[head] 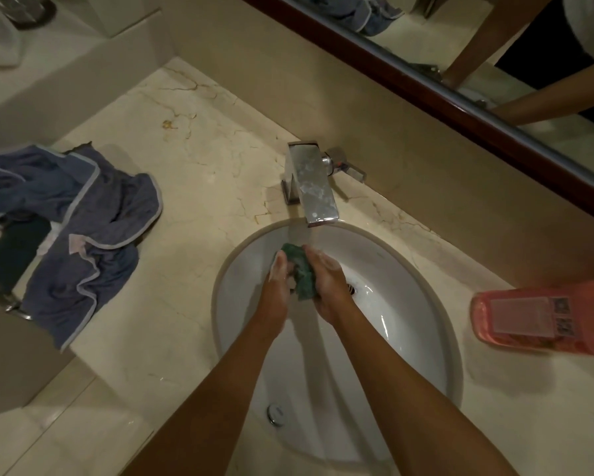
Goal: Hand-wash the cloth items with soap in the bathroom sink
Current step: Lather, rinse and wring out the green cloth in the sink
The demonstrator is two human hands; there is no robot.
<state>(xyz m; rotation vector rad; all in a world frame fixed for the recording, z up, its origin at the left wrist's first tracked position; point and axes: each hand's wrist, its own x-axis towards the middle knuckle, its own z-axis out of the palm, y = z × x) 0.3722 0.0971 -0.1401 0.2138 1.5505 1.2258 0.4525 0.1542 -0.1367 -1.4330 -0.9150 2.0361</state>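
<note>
Dim, warm indoor light, wide-angle view

Soft shadows lie across the counter [199, 139]; small glints shine on the wet sink [385, 317] and tap [314, 187]. Edges bend and the pink bottle [543, 321] at right looks blurred.

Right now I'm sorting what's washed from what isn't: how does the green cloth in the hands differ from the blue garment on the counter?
The green cloth is small and bunched; the blue garment is much larger and spread out loosely. The green cloth is gripped between the left hand and right hand over the sink, under the faucet; the blue garment lies untouched on the countertop, partly hanging over its edge. The blue garment has pale trim; the green cloth shows none. Both are crumpled fabric.
</note>
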